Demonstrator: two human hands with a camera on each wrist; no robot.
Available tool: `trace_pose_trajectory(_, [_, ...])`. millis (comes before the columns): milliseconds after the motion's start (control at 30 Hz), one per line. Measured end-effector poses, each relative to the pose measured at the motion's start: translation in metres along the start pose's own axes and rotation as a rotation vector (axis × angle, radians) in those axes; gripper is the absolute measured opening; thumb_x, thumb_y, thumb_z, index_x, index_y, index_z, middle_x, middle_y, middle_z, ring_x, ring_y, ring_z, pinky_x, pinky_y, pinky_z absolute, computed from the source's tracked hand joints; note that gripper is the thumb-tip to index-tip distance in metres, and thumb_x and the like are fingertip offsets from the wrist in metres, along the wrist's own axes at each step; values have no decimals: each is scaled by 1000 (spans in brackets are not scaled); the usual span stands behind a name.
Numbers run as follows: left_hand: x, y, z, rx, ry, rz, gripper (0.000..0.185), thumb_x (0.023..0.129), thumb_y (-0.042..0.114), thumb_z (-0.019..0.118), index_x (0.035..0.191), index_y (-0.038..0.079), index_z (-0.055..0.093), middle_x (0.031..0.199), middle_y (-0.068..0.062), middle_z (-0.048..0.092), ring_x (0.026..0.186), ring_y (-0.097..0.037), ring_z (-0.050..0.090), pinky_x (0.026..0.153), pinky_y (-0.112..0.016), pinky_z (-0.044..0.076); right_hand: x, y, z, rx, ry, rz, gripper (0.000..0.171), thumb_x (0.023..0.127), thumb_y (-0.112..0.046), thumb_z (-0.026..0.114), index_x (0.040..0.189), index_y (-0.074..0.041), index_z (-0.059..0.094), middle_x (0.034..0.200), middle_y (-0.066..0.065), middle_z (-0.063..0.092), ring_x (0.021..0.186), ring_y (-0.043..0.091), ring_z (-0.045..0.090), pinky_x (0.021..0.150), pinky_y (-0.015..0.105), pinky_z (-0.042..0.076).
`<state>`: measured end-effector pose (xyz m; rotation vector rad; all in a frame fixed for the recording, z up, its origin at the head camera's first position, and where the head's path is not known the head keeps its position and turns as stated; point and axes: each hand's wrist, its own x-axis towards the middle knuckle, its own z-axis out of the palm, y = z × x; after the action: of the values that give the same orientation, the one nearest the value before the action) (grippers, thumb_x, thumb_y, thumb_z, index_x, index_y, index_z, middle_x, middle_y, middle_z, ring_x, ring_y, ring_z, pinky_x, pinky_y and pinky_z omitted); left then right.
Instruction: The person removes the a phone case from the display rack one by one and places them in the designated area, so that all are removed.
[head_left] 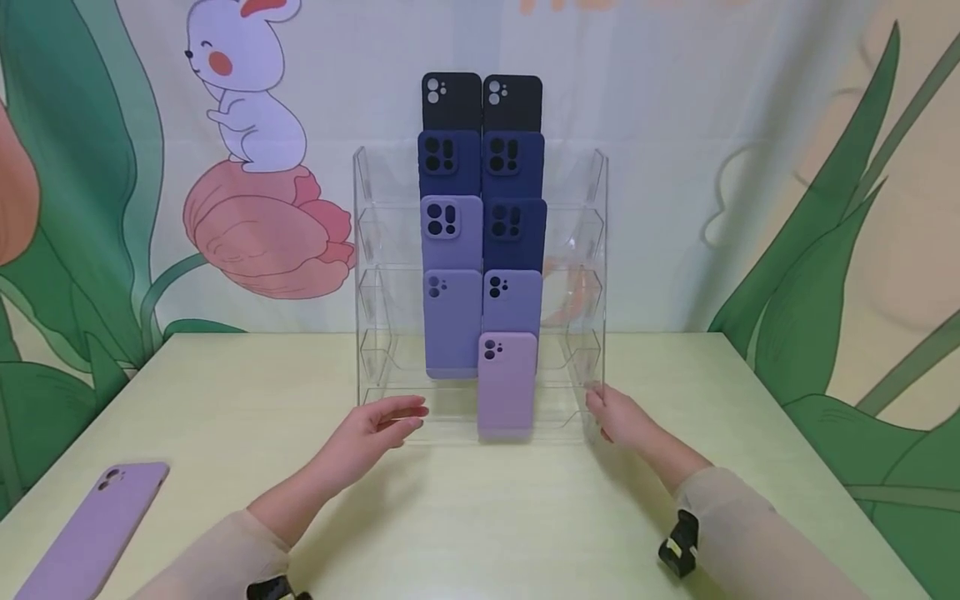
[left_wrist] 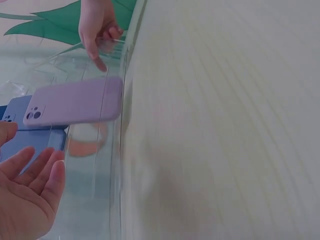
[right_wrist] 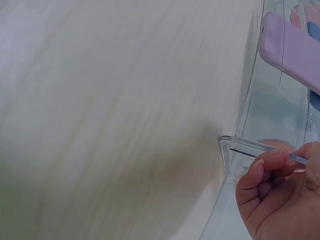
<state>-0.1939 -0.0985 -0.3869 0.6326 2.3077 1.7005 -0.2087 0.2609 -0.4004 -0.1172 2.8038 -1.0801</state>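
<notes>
A clear tiered display stand (head_left: 603, 250) holds phone cases in two columns. My right hand (head_left: 622, 418) pinches the lower front edge of its right side panel; in the right wrist view, thumb and fingers (right_wrist: 275, 160) meet on the clear panel. At the stand's front left, my left hand (head_left: 371, 433) has its fingers loosely extended with nothing between them. The lowest tier bears one light purple phone case (head_left: 507, 387), on the right. Bluish-purple (head_left: 453, 325) and lavender phone cases (head_left: 468, 250) fill middle tiers, with navy phone cases (head_left: 465, 179) and black phone cases (head_left: 453, 112) above.
Another purple phone case (head_left: 97, 529) lies on the pale table (head_left: 465, 533) at the front left. Behind the stand hangs a curtain (head_left: 645, 100) printed with a rabbit, flowers and leaves. Each sleeve carries a black wrist device (head_left: 679, 543).
</notes>
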Motion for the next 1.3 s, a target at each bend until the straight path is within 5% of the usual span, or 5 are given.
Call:
trace_pose_trajectory(433, [47, -1, 45, -142, 46, -21, 43, 93, 7, 54, 134, -5, 45, 129, -21, 53, 117, -34, 51, 92, -46, 44, -2, -5, -2, 5, 11, -6, 49, 101, -18, 25, 140, 12, 25, 51, -2, 33, 42, 10, 32, 45, 24, 31])
trace_pose_trajectory(733, [59, -3, 59, -119, 81, -21, 43, 92, 7, 57, 133, -3, 47, 124, -20, 57, 112, -32, 55, 90, -42, 47, -2, -4, -2, 2, 12, 9, 49, 101, -18, 25, 141, 10, 24, 52, -1, 32, 42, 11, 32, 47, 26, 32])
trace_pose_trajectory(967, [68, -8, 69, -12, 167, 26, 35, 84, 0, 65, 118, -6, 59, 102, -16, 63, 98, -32, 63, 83, -34, 51, -1, -4, -2, -8, 15, 9, 49, 101, -18, 24, 141, 9, 26, 52, -2, 31, 42, 11, 32, 47, 26, 32])
trace_pose_trajectory(1133, [68, -5, 74, 87, 148, 28, 19, 85, 4, 66, 103, -2, 67, 97, -12, 67, 87, -25, 65, 69, -31, 54, -2, -2, -1, -6, 14, 1, 48, 101, -17, 25, 140, 11, 27, 51, -1, 31, 43, 12, 34, 48, 28, 34])
trace_pose_trajectory(1300, [70, -6, 74, 67, 109, 13, 17, 86, 5, 65, 102, -1, 68, 99, -11, 69, 86, -20, 64, 67, -30, 54, -3, -4, -2, -6, 10, 0, 48, 101, -17, 26, 140, 11, 27, 51, -1, 32, 43, 12, 35, 49, 29, 34])
